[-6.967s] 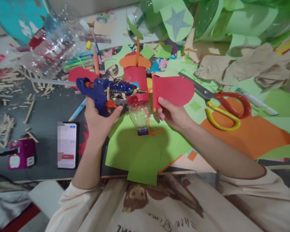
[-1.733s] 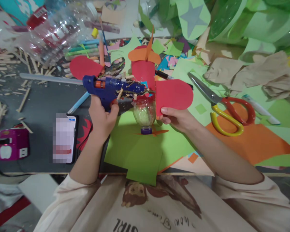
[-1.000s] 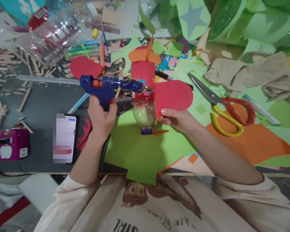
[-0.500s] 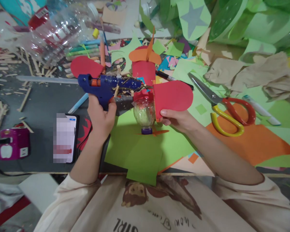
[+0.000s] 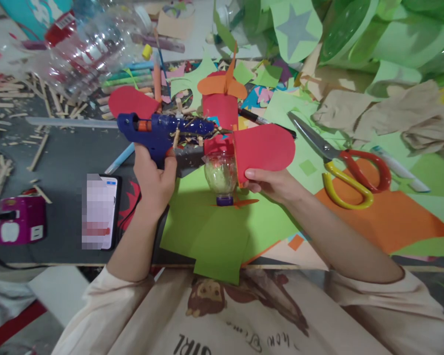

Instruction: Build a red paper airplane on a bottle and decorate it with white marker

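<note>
My left hand (image 5: 153, 180) is closed round the handle of a blue hot glue gun (image 5: 159, 135), a long glue stick jutting from its back. The gun's nozzle meets the straight edge of a red rounded paper piece (image 5: 264, 148). My right hand (image 5: 268, 185) pinches that piece at its lower edge, thumb on top. Between the hands lies a clear plastic bottle (image 5: 221, 175) with a purple cap, its far part wrapped in red paper (image 5: 220, 108) with orange fins (image 5: 222, 86). Another red rounded piece (image 5: 133, 102) shows on the left, beyond the gun.
Scissors (image 5: 327, 150) with red and yellow handles lie open on the right beside orange paper (image 5: 392, 217). A phone (image 5: 99, 212) and a purple power box (image 5: 22, 220) are on the left. Wood sticks (image 5: 39, 153), clear bottles (image 5: 96, 44) and paper scraps crowd the far side.
The glue gun has shifted very slightly left along the red piece's edge. The right hand and red piece have barely moved.
</note>
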`<state>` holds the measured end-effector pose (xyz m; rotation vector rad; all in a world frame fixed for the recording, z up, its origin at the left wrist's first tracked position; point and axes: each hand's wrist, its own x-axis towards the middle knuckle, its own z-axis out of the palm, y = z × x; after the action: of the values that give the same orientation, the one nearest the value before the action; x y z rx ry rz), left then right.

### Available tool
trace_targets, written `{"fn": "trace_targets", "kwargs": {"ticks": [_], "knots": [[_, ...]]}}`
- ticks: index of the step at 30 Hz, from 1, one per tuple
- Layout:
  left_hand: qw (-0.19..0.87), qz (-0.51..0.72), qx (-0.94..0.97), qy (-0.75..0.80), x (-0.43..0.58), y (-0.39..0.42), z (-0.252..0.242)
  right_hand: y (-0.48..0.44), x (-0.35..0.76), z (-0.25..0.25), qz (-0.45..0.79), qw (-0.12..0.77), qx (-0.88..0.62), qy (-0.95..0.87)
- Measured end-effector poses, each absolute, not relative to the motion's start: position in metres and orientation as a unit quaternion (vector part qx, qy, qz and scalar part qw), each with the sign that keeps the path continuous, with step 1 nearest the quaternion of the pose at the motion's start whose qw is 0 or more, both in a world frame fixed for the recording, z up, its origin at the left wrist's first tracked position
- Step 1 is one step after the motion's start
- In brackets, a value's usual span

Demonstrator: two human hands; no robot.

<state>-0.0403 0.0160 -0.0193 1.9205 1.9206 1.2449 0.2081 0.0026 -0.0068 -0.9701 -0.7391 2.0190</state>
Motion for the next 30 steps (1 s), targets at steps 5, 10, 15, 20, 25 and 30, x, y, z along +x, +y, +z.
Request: {"fn": "trace_targets", "kwargs": {"ticks": [5, 10, 15, 20, 25, 30], "knots": [[0.076, 0.412, 0.644, 0.640, -0.0398, 0.0159, -0.0174, 0.0036, 0.2074, -0.0057, 0.789, 0.375, -0.388, -0.295], [0.081, 0.416, 0.641, 0.640, -0.0386, 0.0159, -0.0159, 0.0030, 0.2074, -0.0047, 0.783, 0.372, -0.393, -0.306], [0.082, 0.414, 0.633, 0.649, -0.0376, 0.0153, -0.0145, 0.0026, 0.2084, -0.0061, 0.784, 0.369, -0.390, -0.312], [0.073, 0.402, 0.632, 0.659, -0.0407, 0.0157, -0.0161, 0.0030, 0.2089, -0.0076, 0.785, 0.372, -0.384, -0.313], [0.087, 0.423, 0.634, 0.641, -0.0398, 0.0162, -0.0184, 0.0033, 0.2088, -0.0076, 0.782, 0.367, -0.390, -0.320], [0.080, 0.415, 0.640, 0.642, -0.0398, 0.0150, -0.0178, 0.0033, 0.2091, -0.0069, 0.778, 0.359, -0.395, -0.331]]}}
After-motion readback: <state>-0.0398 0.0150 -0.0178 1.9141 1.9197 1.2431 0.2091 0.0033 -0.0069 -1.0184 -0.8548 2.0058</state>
